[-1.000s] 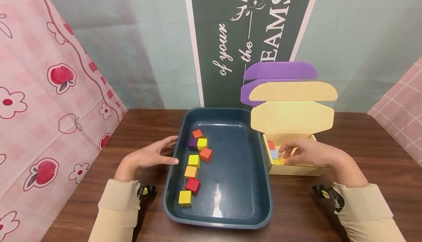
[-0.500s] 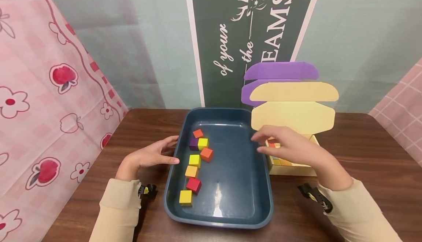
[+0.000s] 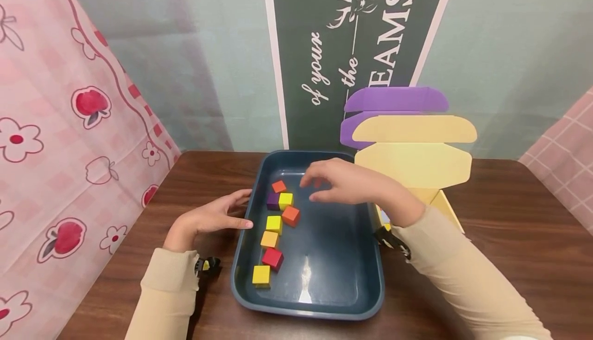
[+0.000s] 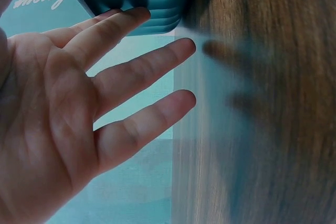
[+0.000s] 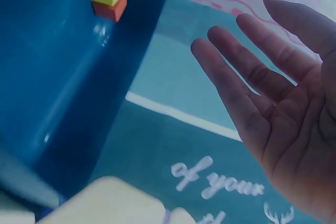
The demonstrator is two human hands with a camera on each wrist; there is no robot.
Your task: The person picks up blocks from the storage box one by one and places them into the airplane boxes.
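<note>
A dark blue tray (image 3: 343, 257) stands on the wooden table with several coloured cubes along its left side. Nearest the right hand are an orange-red cube (image 3: 279, 187), a purple cube (image 3: 273, 201), a yellow cube (image 3: 286, 201) and an orange cube (image 3: 291, 216). My right hand (image 3: 347, 181) hovers over the tray's upper part, fingers loosely bent, holding nothing; its palm is bare in the right wrist view. My left hand (image 3: 213, 219) rests at the tray's left rim, thumb on the edge; in the left wrist view its fingers (image 4: 142, 69) are spread, some touching the tray's outer wall.
An open yellow box (image 3: 449, 208) stands right of the tray, partly hidden by the right forearm, with its lid (image 3: 414, 162) raised. A purple lid (image 3: 394, 99) rises behind it. Pink printed cloth (image 3: 92, 175) hangs at the left, green cloth (image 3: 222, 62) at the back.
My right hand has moved left out of the yellow box, over the tray's rim and toward the cubes, with nothing in it. The left hand and the cubes stay as they were.
</note>
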